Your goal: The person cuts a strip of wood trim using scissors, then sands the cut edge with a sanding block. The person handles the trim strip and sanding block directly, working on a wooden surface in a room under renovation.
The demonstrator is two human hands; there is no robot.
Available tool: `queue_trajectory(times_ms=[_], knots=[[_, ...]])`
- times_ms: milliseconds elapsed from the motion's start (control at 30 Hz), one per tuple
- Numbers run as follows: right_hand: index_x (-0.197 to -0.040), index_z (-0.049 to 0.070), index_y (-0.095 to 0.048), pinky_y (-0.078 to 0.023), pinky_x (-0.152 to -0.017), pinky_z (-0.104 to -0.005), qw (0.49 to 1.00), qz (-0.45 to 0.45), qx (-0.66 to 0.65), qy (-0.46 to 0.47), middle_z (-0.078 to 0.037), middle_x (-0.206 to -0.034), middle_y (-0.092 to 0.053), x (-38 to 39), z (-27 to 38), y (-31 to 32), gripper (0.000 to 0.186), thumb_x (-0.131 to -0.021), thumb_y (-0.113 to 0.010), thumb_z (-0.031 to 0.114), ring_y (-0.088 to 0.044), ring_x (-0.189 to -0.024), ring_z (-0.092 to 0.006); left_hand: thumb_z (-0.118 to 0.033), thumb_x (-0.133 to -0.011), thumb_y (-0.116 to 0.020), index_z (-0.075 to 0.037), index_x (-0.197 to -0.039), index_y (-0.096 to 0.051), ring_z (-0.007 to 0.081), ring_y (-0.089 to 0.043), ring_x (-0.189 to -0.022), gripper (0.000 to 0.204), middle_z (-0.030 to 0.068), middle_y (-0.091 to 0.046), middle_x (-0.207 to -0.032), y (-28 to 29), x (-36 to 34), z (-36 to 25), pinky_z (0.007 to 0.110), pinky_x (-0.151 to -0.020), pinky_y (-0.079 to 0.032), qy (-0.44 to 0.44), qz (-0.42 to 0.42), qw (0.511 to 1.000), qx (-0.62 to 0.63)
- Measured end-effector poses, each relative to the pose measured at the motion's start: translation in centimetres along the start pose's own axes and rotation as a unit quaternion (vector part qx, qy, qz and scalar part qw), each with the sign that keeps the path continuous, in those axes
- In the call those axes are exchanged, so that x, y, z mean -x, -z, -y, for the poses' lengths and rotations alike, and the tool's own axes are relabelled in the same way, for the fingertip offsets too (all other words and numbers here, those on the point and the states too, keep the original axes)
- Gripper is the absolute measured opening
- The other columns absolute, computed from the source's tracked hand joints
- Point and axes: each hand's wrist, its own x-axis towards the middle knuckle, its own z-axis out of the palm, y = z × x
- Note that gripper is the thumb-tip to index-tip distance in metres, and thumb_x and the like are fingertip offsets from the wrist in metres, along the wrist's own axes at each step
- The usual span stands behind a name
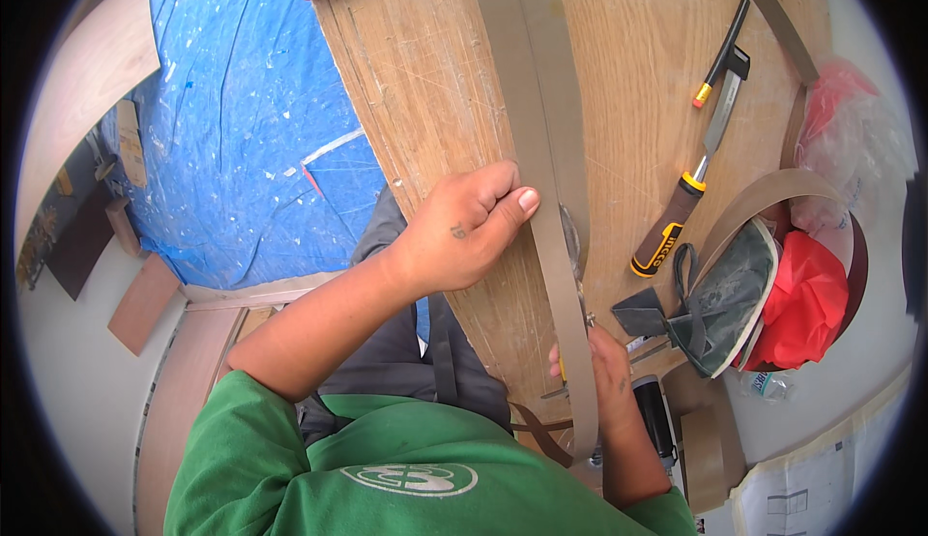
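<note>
A long grey-brown flexible strip (527,101) runs down the wooden board (425,82) towards me. A dark lengthwise line splits it in two, and its left part curves off the board near my body. My left hand (474,222) is closed at the strip's left edge, thumb and bent fingers pinching it. Farther down, my right hand (607,367) is behind the loose length, partly hidden by it. The right fingers are curled around something with a yellow part and a thin metal tip; the strip covers most of it.
On the board's right lie a hand tool (667,231) with a black-and-yellow handle and a dark pencil (725,48). Beyond them are a dark green pouch (730,294), red plastic (804,299), curled strip (764,188) and a clear bag (855,140). Blue sheeting (232,82) covers the floor at left.
</note>
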Motion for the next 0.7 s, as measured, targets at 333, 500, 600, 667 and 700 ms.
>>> queue_trajectory(times_ms=[333, 500, 600, 667, 700], knots=[[-0.107, 0.001, -0.064, -0.05, -0.067, -0.0288, 0.999, 0.011, 0.024, 0.02, -0.009, -0.09, -0.069, -0.1, 0.0, 0.1, 0.053, -0.111, -0.046, 0.05, -0.065, -0.074, -0.0142, -0.023, -0.11, -0.06, -0.001, -0.085, -0.055, 0.0193, -0.049, -0.063, 0.033, 0.0121, -0.051, -0.068, 0.0, 0.0, 0.0, 0.039, -0.061, -0.046, 0.011, 0.006, 1.0, 0.005], [-0.108, -0.001, -0.064, -0.049, -0.066, -0.0286, 0.999, -0.001, 0.023, 0.025, -0.007, -0.086, -0.067, 0.1, -0.8, 0.3, 0.044, -0.11, -0.051, 0.041, -0.061, -0.073, -0.0125, -0.024, -0.11, -0.06, -0.001, -0.085, -0.055, 0.0182, -0.048, -0.064, 0.034, 0.0118, -0.05, -0.067, -0.2, 0.1, 0.4, 0.038, -0.061, -0.045, -0.003, 0.002, 1.0, 0.018], [-0.116, -0.004, -0.066, -0.047, -0.07, -0.0289, 0.999, -0.018, -0.03, 0.015, -0.004, -0.083, -0.062, 0.4, -1.1, 0.1, 0.027, -0.108, -0.056, 0.02, -0.054, -0.078, -0.0099, -0.025, -0.11, -0.061, -0.001, -0.086, -0.056, 0.0167, -0.052, -0.064, 0.035, 0.0105, -0.054, -0.068, -0.2, 0.1, 0.4, 0.037, -0.061, -0.047, 0.016, 0.011, 1.0, 0.004], [-0.115, -0.004, -0.065, -0.047, -0.069, -0.029, 0.996, -0.033, -0.077, -0.007, -0.004, -0.082, -0.06, 0.6, -1.4, -0.2, 0.023, -0.108, -0.057, 0.016, -0.052, -0.076, -0.0097, -0.026, -0.111, -0.06, -0.002, -0.085, -0.056, 0.0161, -0.055, -0.064, 0.035, 0.0095, -0.058, -0.068, -0.5, 0.2, 0.0, 0.037, -0.062, -0.048, 0.026, 0.002, 0.999, 0.029], [-0.115, -0.005, -0.064, -0.046, -0.068, -0.0292, 0.999, -0.031, -0.045, -0.005, -0.005, -0.081, -0.059, 0.8, -1.6, -0.1, 0.022, -0.107, -0.057, 0.016, -0.051, -0.075, -0.0098, -0.026, -0.111, -0.06, -0.002, -0.085, -0.056, 0.0158, -0.057, -0.064, 0.036, 0.0089, -0.059, -0.068, -0.7, 0.3, -0.2, 0.036, -0.062, -0.049, 0.033, -0.003, 0.999, 0.041]])
